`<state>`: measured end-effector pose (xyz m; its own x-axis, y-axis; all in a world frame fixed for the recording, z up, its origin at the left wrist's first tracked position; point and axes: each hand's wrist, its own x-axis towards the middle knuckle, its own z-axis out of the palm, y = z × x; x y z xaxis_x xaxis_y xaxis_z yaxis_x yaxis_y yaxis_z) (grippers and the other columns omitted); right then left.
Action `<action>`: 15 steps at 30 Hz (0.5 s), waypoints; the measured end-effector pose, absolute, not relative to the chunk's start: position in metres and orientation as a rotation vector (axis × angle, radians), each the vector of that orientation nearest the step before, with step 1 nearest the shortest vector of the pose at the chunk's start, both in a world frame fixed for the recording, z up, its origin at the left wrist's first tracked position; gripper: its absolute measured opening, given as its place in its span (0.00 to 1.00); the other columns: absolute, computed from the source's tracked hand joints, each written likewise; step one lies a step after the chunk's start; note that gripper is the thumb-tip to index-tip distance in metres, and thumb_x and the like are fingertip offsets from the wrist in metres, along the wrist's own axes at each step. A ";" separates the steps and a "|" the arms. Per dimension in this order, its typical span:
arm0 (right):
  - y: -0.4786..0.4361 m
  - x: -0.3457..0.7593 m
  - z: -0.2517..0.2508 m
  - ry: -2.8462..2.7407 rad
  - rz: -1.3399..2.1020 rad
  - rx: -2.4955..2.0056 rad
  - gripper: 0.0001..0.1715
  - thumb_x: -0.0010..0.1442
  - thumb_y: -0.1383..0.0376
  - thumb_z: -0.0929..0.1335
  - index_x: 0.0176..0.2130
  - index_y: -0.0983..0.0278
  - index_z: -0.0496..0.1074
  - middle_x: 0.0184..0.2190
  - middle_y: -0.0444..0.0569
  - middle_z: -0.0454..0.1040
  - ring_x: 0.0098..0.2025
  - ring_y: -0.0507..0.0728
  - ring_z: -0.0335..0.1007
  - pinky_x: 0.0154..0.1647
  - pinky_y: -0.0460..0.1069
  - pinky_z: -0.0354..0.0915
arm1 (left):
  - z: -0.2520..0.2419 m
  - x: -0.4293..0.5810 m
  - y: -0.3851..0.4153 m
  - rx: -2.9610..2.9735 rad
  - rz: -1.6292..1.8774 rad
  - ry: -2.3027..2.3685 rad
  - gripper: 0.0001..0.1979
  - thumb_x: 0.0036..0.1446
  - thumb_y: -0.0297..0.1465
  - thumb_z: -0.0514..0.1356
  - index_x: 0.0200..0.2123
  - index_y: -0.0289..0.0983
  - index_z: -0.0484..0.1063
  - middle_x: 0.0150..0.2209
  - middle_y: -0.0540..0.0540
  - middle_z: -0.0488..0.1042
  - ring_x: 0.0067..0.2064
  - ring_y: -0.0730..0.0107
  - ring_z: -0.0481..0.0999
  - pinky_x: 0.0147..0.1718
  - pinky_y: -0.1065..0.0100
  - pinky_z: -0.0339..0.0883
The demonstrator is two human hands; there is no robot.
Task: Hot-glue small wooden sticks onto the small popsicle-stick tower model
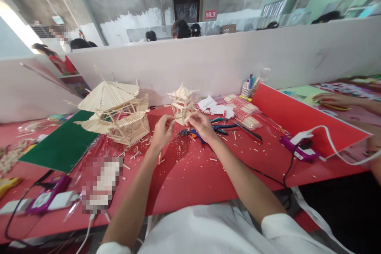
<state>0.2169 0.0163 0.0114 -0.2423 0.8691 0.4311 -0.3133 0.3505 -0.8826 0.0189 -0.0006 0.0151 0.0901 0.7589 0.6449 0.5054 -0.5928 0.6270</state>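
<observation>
A small pavilion model of pale wooden sticks stands on the red tabletop just beyond my hands. My left hand is at its near left, thumb and fingertips drawn together; anything between them is too small to tell. My right hand pinches with thumb and forefinger in front of the model's right side; a tiny pale bit may be at the fingertips. Under and beside the right hand lie blue-handled pliers. A larger stick pavilion with a tiered roof sits to the left.
Stick scraps litter the red table. At left are a green board, a phone and a purple power strip. Stick packs, a red board and another purple strip lie right. Another person's hand shows beyond.
</observation>
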 end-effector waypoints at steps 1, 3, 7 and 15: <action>0.015 0.217 0.012 -1.408 1.205 -0.563 0.24 0.53 0.45 0.75 0.35 0.59 0.71 0.29 0.43 0.73 0.32 0.54 0.72 0.30 0.49 0.73 | 0.018 0.023 -0.005 2.135 1.457 1.222 0.08 0.65 0.35 0.57 0.41 0.38 0.72 0.39 0.45 0.77 0.41 0.65 0.76 0.43 0.65 0.69; 0.013 0.216 0.014 -1.448 1.170 -0.583 0.23 0.53 0.45 0.75 0.35 0.59 0.71 0.29 0.43 0.72 0.30 0.54 0.71 0.31 0.50 0.73 | 0.024 0.030 -0.013 2.158 1.370 1.147 0.12 0.67 0.39 0.56 0.43 0.38 0.74 0.41 0.44 0.79 0.42 0.65 0.77 0.44 0.65 0.69; 0.010 0.214 0.015 -1.544 1.109 -0.592 0.22 0.55 0.45 0.74 0.35 0.59 0.72 0.32 0.46 0.74 0.30 0.55 0.71 0.32 0.51 0.73 | 0.027 0.038 -0.021 2.182 1.357 1.097 0.14 0.67 0.41 0.56 0.39 0.38 0.75 0.37 0.46 0.80 0.38 0.66 0.77 0.42 0.66 0.70; 0.013 0.213 0.007 -1.561 1.133 -0.586 0.22 0.57 0.45 0.74 0.39 0.60 0.75 0.33 0.47 0.76 0.29 0.56 0.72 0.31 0.51 0.73 | 0.026 0.038 -0.019 2.155 1.414 1.161 0.14 0.64 0.41 0.59 0.35 0.36 0.74 0.32 0.48 0.78 0.33 0.71 0.74 0.38 0.70 0.69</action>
<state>0.2130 0.0131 0.0072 -0.3096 0.8294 0.4650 -0.1853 0.4270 -0.8851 0.0376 -0.0188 0.0258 0.1831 0.7658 0.6165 0.4556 -0.6218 0.6370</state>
